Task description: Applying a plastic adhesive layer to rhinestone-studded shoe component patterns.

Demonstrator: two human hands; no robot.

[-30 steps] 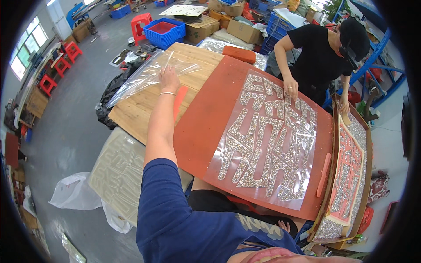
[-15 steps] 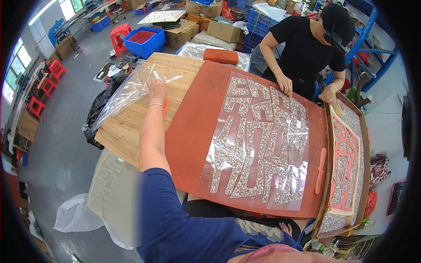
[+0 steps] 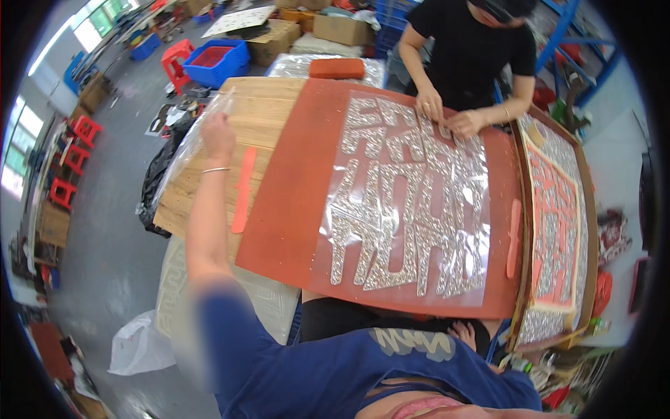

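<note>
My left hand (image 3: 218, 133) is reached out over the left side of a wooden board (image 3: 269, 105), its fingers closed on a clear plastic film (image 3: 183, 157) that hangs over the board's left edge. My right hand (image 3: 463, 334) rests by my lap at the near edge of the table, fingers loosely spread and partly hidden. Between them, a reddish-brown mat (image 3: 283, 209) carries a clear sheet (image 3: 447, 300) covered with glittering, stone-studded block shapes (image 3: 391, 202). A flat orange-red strip (image 3: 243, 192) lies on the wood beside my left forearm.
Across the mat, a co-worker's hands (image 3: 450, 119) work at the sheet's far edge. At right stands a tray (image 3: 520, 307) of glittering stones holding an orange stencil (image 3: 551, 230). A second orange-red strip (image 3: 514, 237) lies near it. Blue crates (image 3: 220, 63) and red stools (image 3: 63, 192) stand left.
My left hand has moved left, drawing the film toward the board's left edge and baring the orange-red strip. The co-worker's hands have come together over the sheet. The view has shifted.
</note>
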